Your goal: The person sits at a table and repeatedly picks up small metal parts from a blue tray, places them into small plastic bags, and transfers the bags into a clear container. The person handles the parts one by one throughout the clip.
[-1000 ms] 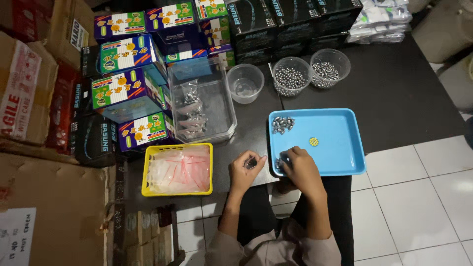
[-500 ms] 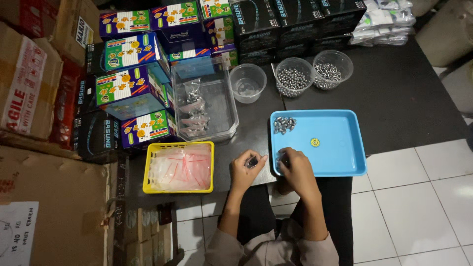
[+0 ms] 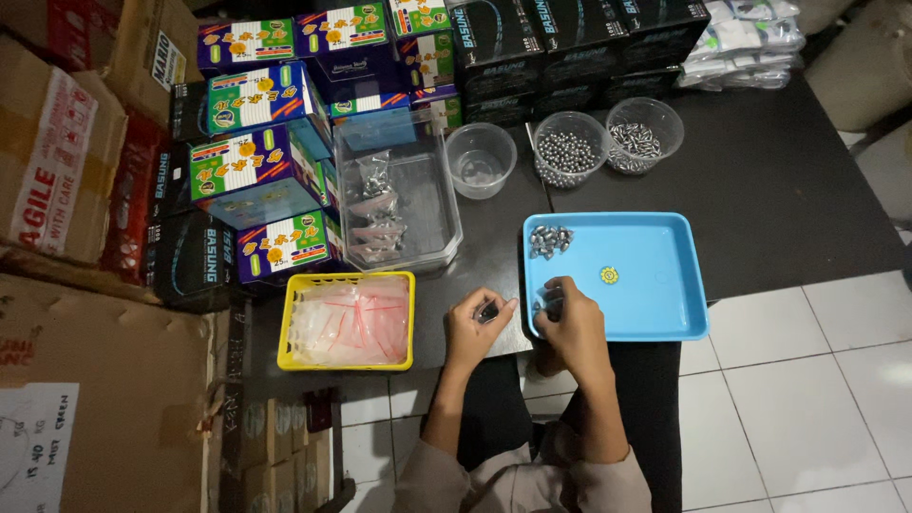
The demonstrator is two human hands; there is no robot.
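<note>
2 hands pinch small pieces: left hand (image 3: 478, 328) beside, right hand (image 3: 567, 323) over blue tray (image 3: 665, 294).

Open bench (image 3: 788, 180) is left right of the blue tray (image 3: 665, 323); the far edge is blocked by tubs (image 3: 567, 149) and stacked boxes (image 3: 256, 142) (left corner too).

bare left hand (image 3: 472, 332) and right hand (image 3: 570, 323), forearms uncovered; beige sleeves bunched near the elbows, dark trousers, possibly black.
</note>
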